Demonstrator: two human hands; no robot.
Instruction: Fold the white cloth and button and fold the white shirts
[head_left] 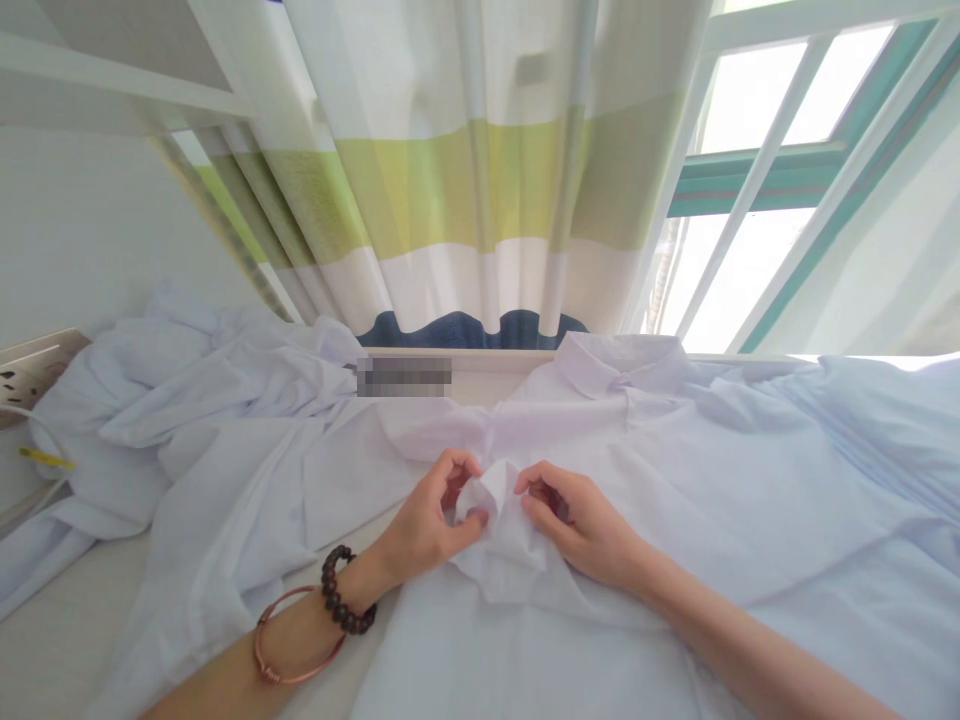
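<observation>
A white collared shirt [645,480] lies spread out before me, and a bunched part of its cloth rises between my hands. My left hand [439,515] curls its fingers and thumb around the left side of this bunch. On the other side, my right hand [574,515] has its thumb and index finger nearly together at the cloth's edge. Its other fingers are bent in, and their tips are partly hidden. A dark bead bracelet [346,592] and a copper-coloured bangle [274,665] circle my left wrist and forearm.
More rumpled white cloth [217,400] is heaped at the left, beside a power strip [45,365] with a white cable. A striped curtain [480,190] hangs behind. White bars [750,170] stand before a window at the right. Folded pale cloth [885,430] lies at the far right.
</observation>
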